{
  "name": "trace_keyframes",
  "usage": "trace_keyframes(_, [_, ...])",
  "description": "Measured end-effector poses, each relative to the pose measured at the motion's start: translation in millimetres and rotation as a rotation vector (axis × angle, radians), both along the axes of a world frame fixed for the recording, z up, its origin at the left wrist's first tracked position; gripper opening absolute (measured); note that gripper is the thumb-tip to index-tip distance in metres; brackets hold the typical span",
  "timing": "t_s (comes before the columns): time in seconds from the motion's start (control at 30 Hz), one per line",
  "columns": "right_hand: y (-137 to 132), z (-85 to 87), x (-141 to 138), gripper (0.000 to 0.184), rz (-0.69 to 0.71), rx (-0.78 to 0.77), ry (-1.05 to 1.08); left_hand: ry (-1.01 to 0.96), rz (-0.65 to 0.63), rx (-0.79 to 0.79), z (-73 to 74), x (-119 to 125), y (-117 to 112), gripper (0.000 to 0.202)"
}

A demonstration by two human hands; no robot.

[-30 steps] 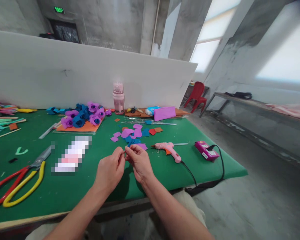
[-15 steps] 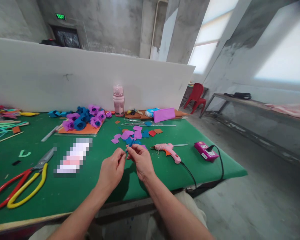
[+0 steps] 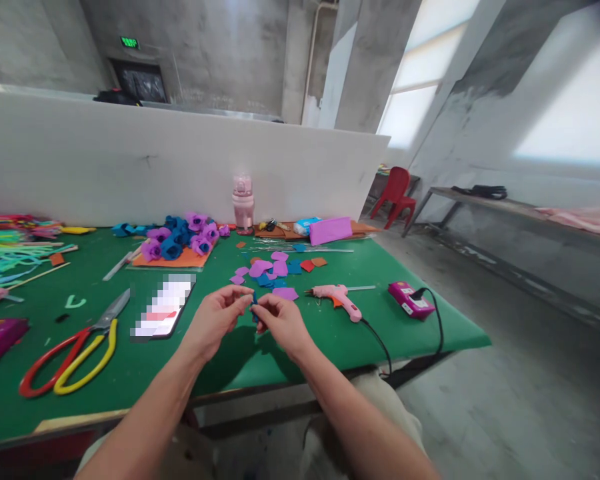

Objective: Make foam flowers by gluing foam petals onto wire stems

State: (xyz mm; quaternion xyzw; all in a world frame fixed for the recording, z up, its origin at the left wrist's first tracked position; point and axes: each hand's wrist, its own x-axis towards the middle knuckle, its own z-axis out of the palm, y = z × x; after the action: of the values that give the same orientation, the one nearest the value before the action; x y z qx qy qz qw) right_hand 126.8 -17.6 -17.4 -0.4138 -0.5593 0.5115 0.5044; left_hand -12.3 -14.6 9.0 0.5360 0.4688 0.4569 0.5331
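A small piece of blue crepe paper is pinched between my two hands above the front of the green table. My left hand is closed on it from the left, thumb against fingertips. From the other side my right hand grips the same piece; the fingers hide much of it. Just beyond lie loose purple petals and blue petals. A pink glue gun rests on its side to the right of my right hand.
Scissors with red and yellow handles and a phone lie to the left. Purple and blue paper flowers sit on orange sheets near a pink bottle. A magenta power box stands right, its cord running over the table edge.
The blue piece is now held more upright, and my left fingers have shifted up along it. My view has turned slightly left, showing another magenta box at the left edge.
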Motion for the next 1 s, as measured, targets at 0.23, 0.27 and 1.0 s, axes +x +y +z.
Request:
trace_keyframes(0.23, [-14, 9.5, -2, 0.025, 0.129, -0.072, -0.009, -0.154, -0.052, -0.083, -2.3, 2, -6, 0.029])
trace_keyframes(0.27, [-16, 10.5, -2, 0.026, 0.163, -0.117, 0.049, -0.180, -0.072, -0.112, -2.0, 1, -6, 0.029])
trace_keyframes(1.0, [-42, 9.4, 8, 0.014, 0.471, 0.039, -0.329, -0.234, -0.169, -0.172, -9.1, -18, 6, 0.016])
